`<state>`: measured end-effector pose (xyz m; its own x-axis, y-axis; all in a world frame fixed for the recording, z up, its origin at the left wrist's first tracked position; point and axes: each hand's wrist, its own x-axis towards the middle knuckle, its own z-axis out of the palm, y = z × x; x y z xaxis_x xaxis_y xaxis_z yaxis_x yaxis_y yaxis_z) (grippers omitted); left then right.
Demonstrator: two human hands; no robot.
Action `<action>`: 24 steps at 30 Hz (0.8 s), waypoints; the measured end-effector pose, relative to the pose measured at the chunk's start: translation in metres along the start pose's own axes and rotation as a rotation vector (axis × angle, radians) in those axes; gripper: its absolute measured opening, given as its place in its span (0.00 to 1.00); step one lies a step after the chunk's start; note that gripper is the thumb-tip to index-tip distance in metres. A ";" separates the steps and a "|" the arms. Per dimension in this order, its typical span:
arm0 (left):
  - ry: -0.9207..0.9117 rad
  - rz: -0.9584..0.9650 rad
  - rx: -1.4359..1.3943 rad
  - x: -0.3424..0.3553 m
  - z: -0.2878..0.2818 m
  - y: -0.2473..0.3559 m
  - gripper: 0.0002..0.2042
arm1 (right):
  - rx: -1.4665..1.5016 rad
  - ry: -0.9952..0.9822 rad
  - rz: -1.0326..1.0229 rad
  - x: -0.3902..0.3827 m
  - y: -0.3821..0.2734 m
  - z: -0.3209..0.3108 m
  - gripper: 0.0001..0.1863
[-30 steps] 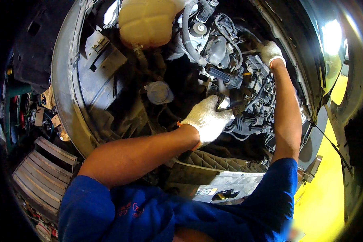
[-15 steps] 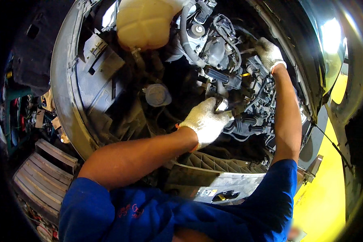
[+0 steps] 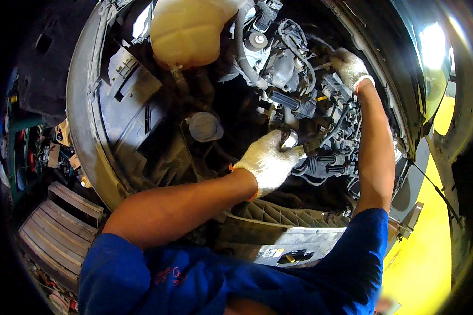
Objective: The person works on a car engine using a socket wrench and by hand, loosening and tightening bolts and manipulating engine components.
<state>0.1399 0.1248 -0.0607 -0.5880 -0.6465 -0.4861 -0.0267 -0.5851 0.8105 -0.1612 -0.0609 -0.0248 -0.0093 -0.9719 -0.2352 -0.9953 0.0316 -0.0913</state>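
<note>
My left hand (image 3: 270,161), in a white knit glove, is closed over the middle of the engine bay. Between its thumb and fingers shows a shiny silver round-ended piece (image 3: 289,139); its exact kind cannot be made out. Just beyond lie a black connector block (image 3: 293,103) and grey engine parts. Farther right, my right hand (image 3: 351,69), in a dirty white glove, reaches deep beside the engine with its fingers curled. A thin grey rod or pipe (image 3: 323,66) runs toward those fingers, and what they grip is hidden. Wiring and black connectors (image 3: 335,160) crowd the space below it.
A yellowish fluid tank (image 3: 186,34) stands at the far left of the bay, with a round grey cap (image 3: 205,127) nearer. A ribbed front panel (image 3: 289,215) crosses before me. Slatted dark boards (image 3: 58,236) lie at left; yellow floor (image 3: 423,257) shows at right.
The silver piece in my left hand has tilted slightly, showing more of its round end. My right hand has shifted only a little. The whole view has moved slightly.
</note>
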 end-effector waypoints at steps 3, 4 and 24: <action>0.006 -0.016 0.017 -0.002 -0.002 0.001 0.10 | -0.199 0.048 0.241 0.013 0.011 0.009 0.20; 0.015 -0.017 0.002 -0.002 -0.003 -0.002 0.10 | -0.130 -0.016 0.195 0.006 -0.016 -0.003 0.20; 0.014 -0.210 -0.115 -0.014 0.012 0.033 0.08 | 0.012 0.031 0.347 -0.024 -0.033 -0.014 0.16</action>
<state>0.1371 0.1203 -0.0234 -0.5683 -0.5112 -0.6448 -0.0544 -0.7585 0.6494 -0.1292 -0.0421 -0.0026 -0.3498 -0.9095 -0.2245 -0.9312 0.3638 -0.0229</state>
